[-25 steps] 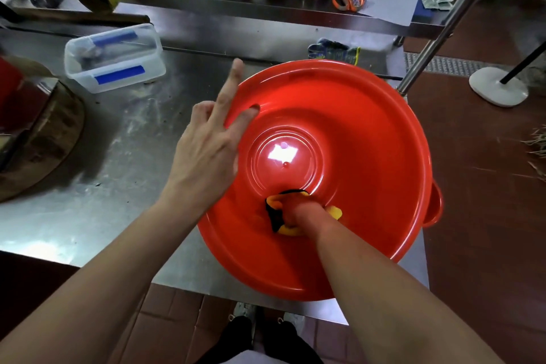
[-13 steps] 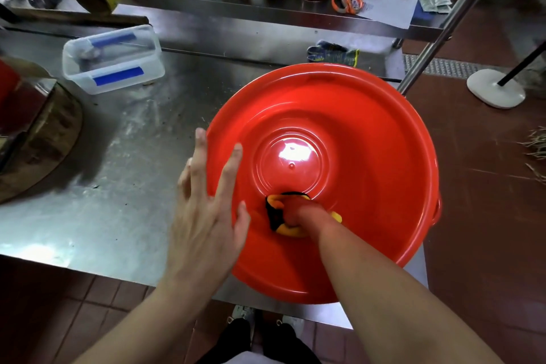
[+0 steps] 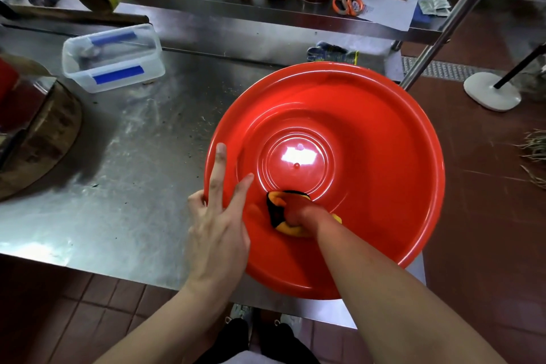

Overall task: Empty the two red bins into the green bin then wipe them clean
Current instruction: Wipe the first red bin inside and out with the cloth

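Steel counter (image 3: 124,186), scuffed, w/ glare near its front edge. Raised steel shelf (image 3: 236,18) behind it. Dark red tile floor (image 3: 487,216) at right & below. Slanted metal pole (image 3: 461,9) at right, white stand base (image 3: 492,94) near a floor drain grate (image 3: 437,68).

The left hand (image 3: 217,233) is reaching forward with its fingers straight and spread apart. Two fingers (image 3: 219,168) are lying flat on the rim of the red bin (image 3: 384,156). The right hand (image 3: 298,214) is reaching down inside the bin, with the arm stretched out. Its fingers are curling around a yellow and black cloth (image 3: 277,210), pressing it down.
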The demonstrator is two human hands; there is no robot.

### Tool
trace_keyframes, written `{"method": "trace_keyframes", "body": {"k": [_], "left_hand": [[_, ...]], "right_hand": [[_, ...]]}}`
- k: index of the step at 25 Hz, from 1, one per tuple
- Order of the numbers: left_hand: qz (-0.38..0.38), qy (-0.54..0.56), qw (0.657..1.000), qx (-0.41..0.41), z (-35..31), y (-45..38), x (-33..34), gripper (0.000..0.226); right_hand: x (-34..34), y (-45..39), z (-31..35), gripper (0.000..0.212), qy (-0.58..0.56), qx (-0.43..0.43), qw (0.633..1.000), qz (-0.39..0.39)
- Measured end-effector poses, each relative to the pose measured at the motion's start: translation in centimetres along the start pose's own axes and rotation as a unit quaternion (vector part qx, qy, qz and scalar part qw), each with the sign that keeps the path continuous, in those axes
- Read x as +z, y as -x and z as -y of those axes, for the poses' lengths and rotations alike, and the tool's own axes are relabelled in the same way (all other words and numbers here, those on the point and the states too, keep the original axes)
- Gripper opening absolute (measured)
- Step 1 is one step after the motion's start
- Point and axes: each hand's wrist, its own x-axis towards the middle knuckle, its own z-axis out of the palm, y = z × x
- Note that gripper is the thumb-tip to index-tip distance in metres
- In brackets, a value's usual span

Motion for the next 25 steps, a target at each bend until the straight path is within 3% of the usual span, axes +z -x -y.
{"method": "trace_keyframes", "body": {"k": [3, 5, 8, 12, 15, 18, 25], "left_hand": [[0.022, 0.01, 1.0, -0.015, -0.4, -0.4, 0.2, 0.075], [0.016, 0.008, 1.0, -0.023, -0.3, -0.6, 0.2, 0.074], [0.018, 0.015, 0.999, -0.032, 0.3, -0.8, 0.1, 0.071], [0.015, 0.019, 0.999, -0.027, 0.6, -1.2, 0.1, 0.07], [0.023, 0.02, 0.999, -0.021, 0.8, -1.5, 0.1, 0.072], [0.024, 0.021, 0.999, -0.014, 0.8, -1.6, 0.2, 0.071], [0.029, 0.01, 1.0, 0.002, 0.4, -1.5, 0.2, 0.068]], "right_hand": [[-0.5, 0.2, 0.1, 0.04, 0.033, 0.003, 0.999, 0.006], [-0.6, 0.9, -0.4, 0.056, -0.003, -0.005, 0.999, 0.048], [-1.9, 4.2, 0.2, 0.046, 0.105, -0.07, 0.987, 0.097], [-3.8, 9.9, 1.3, 0.068, 0.118, 0.002, 0.989, 0.093], [-4.6, 13.2, 1.4, 0.056, 0.172, 0.032, 0.979, 0.101], [-5.0, 15.1, 1.6, 0.057, 0.191, 0.048, 0.976, 0.092], [-3.2, 10.0, -1.0, 0.077, 0.196, 0.049, 0.971, 0.128]]}}
